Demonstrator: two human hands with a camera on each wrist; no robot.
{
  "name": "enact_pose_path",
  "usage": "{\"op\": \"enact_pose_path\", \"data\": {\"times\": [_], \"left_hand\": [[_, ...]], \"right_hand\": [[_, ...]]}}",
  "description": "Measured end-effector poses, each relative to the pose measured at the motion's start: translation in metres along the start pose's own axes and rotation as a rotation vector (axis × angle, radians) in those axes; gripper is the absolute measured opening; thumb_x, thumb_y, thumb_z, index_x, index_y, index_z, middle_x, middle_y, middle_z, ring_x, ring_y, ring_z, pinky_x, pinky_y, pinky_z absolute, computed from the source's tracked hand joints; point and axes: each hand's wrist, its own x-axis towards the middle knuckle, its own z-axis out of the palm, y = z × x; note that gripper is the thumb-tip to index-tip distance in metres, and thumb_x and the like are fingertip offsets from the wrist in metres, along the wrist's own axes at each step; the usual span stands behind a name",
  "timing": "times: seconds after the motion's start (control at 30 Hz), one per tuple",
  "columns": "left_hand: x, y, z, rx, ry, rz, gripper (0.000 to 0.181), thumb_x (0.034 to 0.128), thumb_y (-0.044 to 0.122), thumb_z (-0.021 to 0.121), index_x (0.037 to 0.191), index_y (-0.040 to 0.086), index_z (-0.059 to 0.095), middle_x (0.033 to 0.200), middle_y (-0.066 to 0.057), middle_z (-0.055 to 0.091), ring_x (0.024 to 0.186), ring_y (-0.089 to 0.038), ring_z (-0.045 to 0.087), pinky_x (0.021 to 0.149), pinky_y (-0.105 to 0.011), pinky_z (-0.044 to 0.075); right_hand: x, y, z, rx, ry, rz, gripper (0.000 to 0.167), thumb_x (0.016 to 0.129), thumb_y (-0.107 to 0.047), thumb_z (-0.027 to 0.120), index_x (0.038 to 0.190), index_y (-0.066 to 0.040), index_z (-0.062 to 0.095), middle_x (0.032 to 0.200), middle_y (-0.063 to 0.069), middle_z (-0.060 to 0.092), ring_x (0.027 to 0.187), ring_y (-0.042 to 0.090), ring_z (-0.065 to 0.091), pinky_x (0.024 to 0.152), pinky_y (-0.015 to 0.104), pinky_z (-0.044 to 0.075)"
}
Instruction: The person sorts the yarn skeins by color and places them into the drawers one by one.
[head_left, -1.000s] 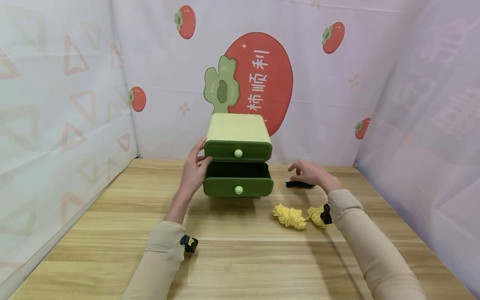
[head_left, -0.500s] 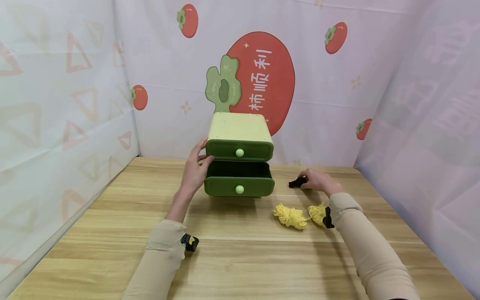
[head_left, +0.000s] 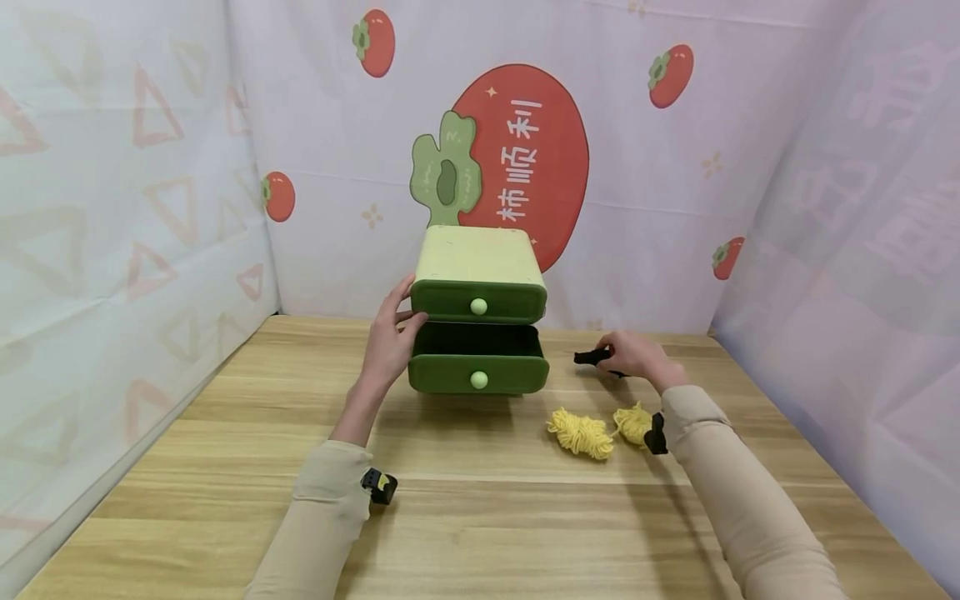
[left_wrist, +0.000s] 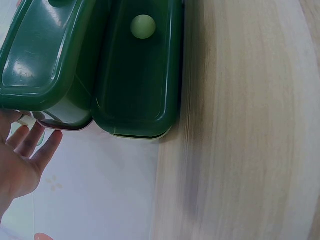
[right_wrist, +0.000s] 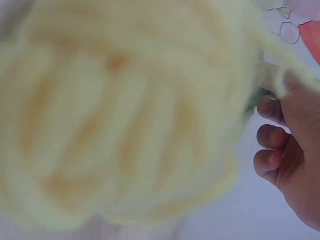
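A two-drawer cabinet has a pale top (head_left: 478, 254), a green upper drawer (head_left: 450, 302) and a green lower drawer (head_left: 442, 375) that is pulled out, its visible inside dark. My left hand (head_left: 386, 346) rests against the cabinet's left side, thumb at the upper drawer's edge; in the left wrist view the fingers of this hand (left_wrist: 22, 162) touch the cabinet's side. On the right, my right hand (head_left: 633, 354) pinches a black item (head_left: 592, 357), its left end raised off the table. The right wrist view shows this hand (right_wrist: 300, 145) with curled fingers, the black item hidden.
Two yellow yarn bundles, one at the left (head_left: 581, 433) and one by the right wrist (head_left: 632, 423), lie on the wooden table (head_left: 480, 533). Blurred yellow yarn (right_wrist: 120, 115) fills much of the right wrist view. Printed cloth walls (head_left: 337, 258) stand behind and at both sides.
My right hand has come down onto the black item and pinches it; the item's left end has lifted and shifted slightly. My left hand stays at the cabinet.
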Motion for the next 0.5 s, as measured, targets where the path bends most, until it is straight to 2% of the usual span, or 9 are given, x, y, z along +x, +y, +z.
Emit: {"op": "enact_pose_path", "data": {"times": [0.2,0.5], "left_hand": [[0.0,0.0,-0.001,0.0,0.001,-0.003,0.061,0.1007,0.013,0.059,0.154,0.033,0.036,0.151,-0.01,0.042,0.119,-0.037,0.06,0.1,-0.051,0.052],[0.0,0.0,-0.001,0.001,-0.003,0.0,0.061,0.1007,0.014,0.059,0.154,0.033,0.036,0.151,-0.01,0.042,0.12,-0.037,0.06,0.1,-0.051,0.053]], "right_hand": [[0.002,-0.018,-0.012,0.024,0.057,-0.056,0.026,0.086,-0.022,0.073,0.108,-0.008,0.074,0.082,0.004,0.068,0.063,0.015,0.056,0.058,0.031,0.044],[-0.001,-0.049,-0.027,0.048,0.146,-0.126,0.027,0.086,-0.024,0.073,0.109,-0.012,0.075,0.071,-0.001,0.064,0.059,0.012,0.054,0.056,0.03,0.042]]}}
